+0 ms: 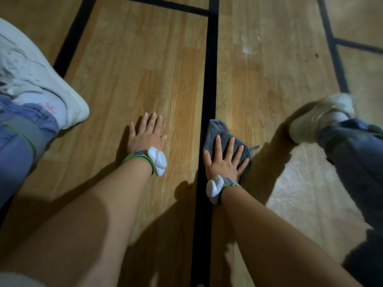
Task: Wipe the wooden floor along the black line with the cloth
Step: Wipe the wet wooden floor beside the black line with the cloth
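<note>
The right hand [224, 162] covers the near half of the cloth [215, 131], which hides part of the black line [210, 79]. The left shoe [41, 79] is cut off by the left edge. The right shoe [319, 119] is blurred. The sock's pink mark [48, 106] is illegible.

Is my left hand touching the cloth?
Apart. Head view shows bare wooden floor between the left hand and the cloth, which lies under the right hand.
</note>
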A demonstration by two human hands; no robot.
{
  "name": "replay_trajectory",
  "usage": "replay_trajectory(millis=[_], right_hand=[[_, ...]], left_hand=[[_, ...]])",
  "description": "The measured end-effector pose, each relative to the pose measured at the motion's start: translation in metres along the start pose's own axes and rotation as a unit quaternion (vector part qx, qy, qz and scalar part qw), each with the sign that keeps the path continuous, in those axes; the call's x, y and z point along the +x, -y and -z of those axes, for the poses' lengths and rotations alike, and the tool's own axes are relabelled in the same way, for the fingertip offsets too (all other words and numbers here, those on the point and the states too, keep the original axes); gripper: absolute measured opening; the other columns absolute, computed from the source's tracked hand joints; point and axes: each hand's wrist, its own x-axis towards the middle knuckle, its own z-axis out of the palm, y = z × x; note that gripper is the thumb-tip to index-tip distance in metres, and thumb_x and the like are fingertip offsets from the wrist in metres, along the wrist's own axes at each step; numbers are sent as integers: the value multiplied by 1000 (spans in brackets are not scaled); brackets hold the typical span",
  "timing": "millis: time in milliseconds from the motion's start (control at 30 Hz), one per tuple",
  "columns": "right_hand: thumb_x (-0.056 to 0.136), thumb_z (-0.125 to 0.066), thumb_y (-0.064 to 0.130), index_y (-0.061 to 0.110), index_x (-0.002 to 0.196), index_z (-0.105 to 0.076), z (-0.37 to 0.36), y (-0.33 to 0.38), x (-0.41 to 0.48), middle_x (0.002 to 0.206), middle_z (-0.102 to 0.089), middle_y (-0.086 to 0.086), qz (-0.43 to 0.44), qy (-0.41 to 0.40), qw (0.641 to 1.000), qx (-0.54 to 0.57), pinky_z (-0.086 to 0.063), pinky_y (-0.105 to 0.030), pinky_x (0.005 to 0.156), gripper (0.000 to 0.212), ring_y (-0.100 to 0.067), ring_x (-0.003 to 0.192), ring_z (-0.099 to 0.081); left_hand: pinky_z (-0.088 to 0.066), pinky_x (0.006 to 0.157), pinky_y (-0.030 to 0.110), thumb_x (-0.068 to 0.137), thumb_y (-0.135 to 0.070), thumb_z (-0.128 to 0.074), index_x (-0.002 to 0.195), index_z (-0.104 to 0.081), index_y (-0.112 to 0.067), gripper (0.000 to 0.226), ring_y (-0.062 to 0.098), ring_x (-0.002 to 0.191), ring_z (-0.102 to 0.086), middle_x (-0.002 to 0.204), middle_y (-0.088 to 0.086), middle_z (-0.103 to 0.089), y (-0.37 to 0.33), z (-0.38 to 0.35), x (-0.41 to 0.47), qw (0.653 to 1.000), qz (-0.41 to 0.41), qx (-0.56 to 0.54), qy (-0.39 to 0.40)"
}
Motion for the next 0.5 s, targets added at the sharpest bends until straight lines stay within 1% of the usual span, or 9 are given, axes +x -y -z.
replay_trajectory(millis=[100, 233, 300, 367, 500], right_hand=[[97, -11, 66, 46, 147, 22, 2, -1, -1, 158, 32, 5, 1, 23, 1000, -3, 17, -55, 116, 63, -28, 145, 30], [96, -11, 68, 46, 149, 21, 2, -2, 2, 158, 32, 4, 8, 27, 1000, 3, 18, -56, 115, 65, -28, 145, 30], [96, -12, 69, 47, 149, 19, 3, -2, 2, 159, 30, 5, 3, 32, 999, 8, 17, -56, 116, 66, -28, 146, 29], [96, -13, 70, 47, 150, 17, 2, -4, 0, 160, 29, 5, 8, 25, 1000, 8, 16, -56, 116, 66, -28, 146, 28], [95, -16, 70, 46, 153, 10, 9, -11, 4, 162, 22, 3, 31, 17, 999, -10, 16, -55, 116, 68, -29, 147, 25]], left_hand=[[1, 120, 47, 104, -43, -22, 156, 5, -24, 62, 12, 148, 15, 163, -9, 12, -2, 3, -3, 1000, 1, 8, 21], [-5, 120, 44, 101, -49, -31, 156, 6, -24, 70, 10, 149, 12, 162, -8, 16, 9, 5, -19, 996, -43, -50, 68], [-4, 119, 45, 101, -51, -30, 155, 8, -26, 71, 8, 148, 12, 161, -10, 18, 14, 6, -28, 994, -55, -38, 91], [-4, 120, 46, 101, -51, -29, 155, 9, -27, 70, 8, 148, 13, 161, -12, 19, 14, 3, -31, 995, -47, -28, 84], [-2, 120, 46, 103, -48, -27, 155, 8, -27, 67, 8, 148, 14, 161, -12, 18, 3, -9, -40, 996, -33, -68, 40]])
